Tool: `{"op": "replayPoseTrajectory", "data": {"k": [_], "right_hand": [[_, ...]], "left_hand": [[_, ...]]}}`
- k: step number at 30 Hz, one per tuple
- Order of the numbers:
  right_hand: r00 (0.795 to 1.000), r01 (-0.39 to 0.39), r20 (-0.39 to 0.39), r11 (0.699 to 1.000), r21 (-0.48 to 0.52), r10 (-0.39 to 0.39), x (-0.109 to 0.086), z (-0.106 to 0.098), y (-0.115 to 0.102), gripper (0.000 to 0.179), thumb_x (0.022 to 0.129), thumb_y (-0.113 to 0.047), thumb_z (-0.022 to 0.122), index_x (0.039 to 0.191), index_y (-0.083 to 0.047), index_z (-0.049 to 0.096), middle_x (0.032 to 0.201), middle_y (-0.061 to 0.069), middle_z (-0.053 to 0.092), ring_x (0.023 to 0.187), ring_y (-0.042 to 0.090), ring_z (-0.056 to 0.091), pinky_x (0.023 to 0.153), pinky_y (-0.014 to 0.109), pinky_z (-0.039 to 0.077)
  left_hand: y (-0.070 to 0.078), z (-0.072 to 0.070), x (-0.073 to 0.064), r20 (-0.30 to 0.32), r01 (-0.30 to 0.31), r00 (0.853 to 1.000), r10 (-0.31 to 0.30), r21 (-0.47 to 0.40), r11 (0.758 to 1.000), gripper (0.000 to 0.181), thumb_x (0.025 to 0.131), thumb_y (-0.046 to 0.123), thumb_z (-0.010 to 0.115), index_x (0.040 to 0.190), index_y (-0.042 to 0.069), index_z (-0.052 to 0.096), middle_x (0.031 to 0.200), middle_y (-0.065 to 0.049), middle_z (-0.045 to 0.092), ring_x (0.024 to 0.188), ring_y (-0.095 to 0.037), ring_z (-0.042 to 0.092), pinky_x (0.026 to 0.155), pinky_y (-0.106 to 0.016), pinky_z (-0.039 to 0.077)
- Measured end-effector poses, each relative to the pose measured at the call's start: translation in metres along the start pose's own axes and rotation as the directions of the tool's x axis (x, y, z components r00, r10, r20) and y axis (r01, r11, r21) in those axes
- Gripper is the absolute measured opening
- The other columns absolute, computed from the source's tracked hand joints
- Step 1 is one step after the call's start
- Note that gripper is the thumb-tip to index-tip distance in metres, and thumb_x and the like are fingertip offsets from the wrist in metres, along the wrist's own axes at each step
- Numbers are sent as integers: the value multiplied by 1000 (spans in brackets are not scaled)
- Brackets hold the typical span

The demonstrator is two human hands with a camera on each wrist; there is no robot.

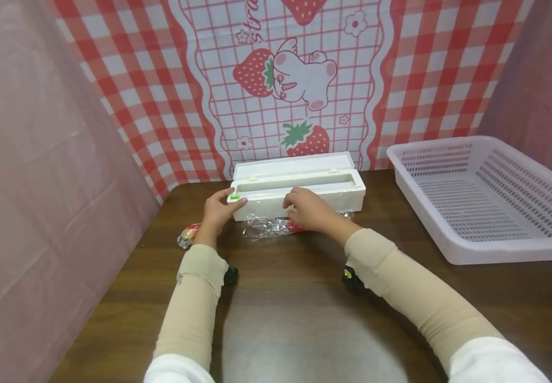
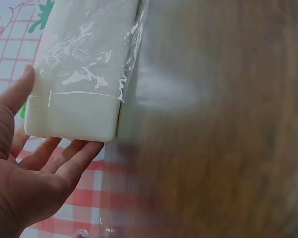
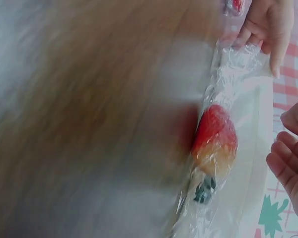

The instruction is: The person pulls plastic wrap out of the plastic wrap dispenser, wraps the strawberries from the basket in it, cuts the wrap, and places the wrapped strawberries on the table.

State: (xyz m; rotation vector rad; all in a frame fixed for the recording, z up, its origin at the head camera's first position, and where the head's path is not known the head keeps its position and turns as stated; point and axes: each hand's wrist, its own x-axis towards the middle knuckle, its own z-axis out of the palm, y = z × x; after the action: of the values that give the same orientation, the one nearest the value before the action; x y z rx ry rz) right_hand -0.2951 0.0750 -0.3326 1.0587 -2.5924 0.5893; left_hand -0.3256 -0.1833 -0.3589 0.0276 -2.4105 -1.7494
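A long white box [image 1: 338,201] stands near the back of the table, its lid [image 1: 295,166] raised behind it. A green piece [image 1: 234,196] sits at its left end. My left hand [image 1: 216,213] holds that end, thumb and fingers around the corner. Clear plastic film [image 2: 84,59] covers much of the box's front. Along the front lies a red-and-yellow fruit-like item [image 3: 216,141] with a dark green end, inside clear film. My right hand [image 1: 310,210] hovers by the box's front edge; its thumb and fingers are slightly bent and apart, with nothing visible between them.
A small red-and-yellow item in clear wrap [image 1: 189,234] lies left of the box, partly behind the left wrist. On the right stands a white slotted plastic basket [image 1: 453,244]. A checked strawberry cloth [image 1: 151,80] hangs behind the brown table [image 1: 276,330].
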Motion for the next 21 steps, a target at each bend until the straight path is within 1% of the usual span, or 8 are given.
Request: {"op": "replayPoseTrajectory", "data": {"k": [2, 4, 7, 10, 12, 16, 19, 21], "right_hand": [[1000, 27, -12, 1000, 2, -27, 4, 2, -1, 13, 84, -2, 67, 96, 1, 67, 95, 13, 64, 94, 30, 61, 88, 41, 50], [1000, 24, -19, 1000, 12, -24, 8, 4, -2, 14, 84, -2, 67, 98, 1, 67, 96, 14, 64, 94, 30, 61, 88, 41, 50], [999, -22, -25, 999, 49, 23, 17, 2, -4, 16, 86, -3, 65, 101, 1, 68, 100, 14, 64, 93, 29, 62, 87, 39, 51], [996, -78, -27, 992, 100, 81, 31, 1, -10, 18, 88, -4, 64, 105, 2, 69, 105, 16, 65, 95, 28, 63, 86, 38, 51], [995, -96, -18, 989, 111, 99, 41, 1, -16, 20, 89, -5, 64, 108, 2, 69, 107, 16, 65, 97, 28, 63, 88, 37, 51], [995, -92, 39, 994, 54, 90, 66, 9, -29, 24, 91, -9, 65, 113, 0, 68, 110, 15, 66, 102, 27, 62, 92, 35, 49], [994, -64, 85, 998, -3, 64, 84, 17, -39, 26, 91, -10, 65, 116, 0, 69, 113, 14, 66, 107, 27, 61, 97, 34, 46], [992, -61, 113, 998, -6, 61, 95, 20, -47, 26, 91, -8, 64, 115, -1, 69, 113, 13, 67, 109, 27, 61, 99, 34, 45]], "left_hand": [[0, 0, 1, -18, 14, 1000, -15, -12, 1000, 58, 82, 16, 79, 134, 3, 57, 135, -17, 53, 107, -20, 55, 92, -36, 52], [0, 1, 2, -25, 35, 999, -36, -21, 999, 57, 81, 15, 81, 133, 5, 59, 130, -17, 56, 95, -17, 58, 86, -37, 55], [1, 1, 5, -34, 61, 998, -62, -29, 998, 56, 78, 15, 83, 130, 6, 62, 125, -17, 59, 82, -13, 59, 80, -41, 57], [2, 2, 7, -42, 66, 997, -68, -48, 997, 55, 77, 14, 84, 128, 6, 64, 124, -18, 61, 78, -12, 59, 78, -41, 57], [3, 2, 9, -43, 61, 997, -64, -55, 997, 55, 77, 13, 84, 127, 5, 64, 125, -18, 61, 78, -12, 60, 77, -40, 58], [0, 0, 9, -34, 57, 998, -60, -70, 996, 53, 78, 12, 83, 127, 3, 64, 122, -22, 62, 75, -12, 62, 73, -38, 58], [-4, -1, 6, -30, 54, 998, -57, -83, 995, 52, 79, 10, 82, 126, 2, 63, 119, -24, 64, 70, -8, 62, 70, -38, 59], [-6, -2, 4, -35, 54, 998, -58, -94, 994, 50, 79, 8, 81, 125, 0, 64, 118, -24, 64, 68, -5, 61, 69, -37, 59]]}}
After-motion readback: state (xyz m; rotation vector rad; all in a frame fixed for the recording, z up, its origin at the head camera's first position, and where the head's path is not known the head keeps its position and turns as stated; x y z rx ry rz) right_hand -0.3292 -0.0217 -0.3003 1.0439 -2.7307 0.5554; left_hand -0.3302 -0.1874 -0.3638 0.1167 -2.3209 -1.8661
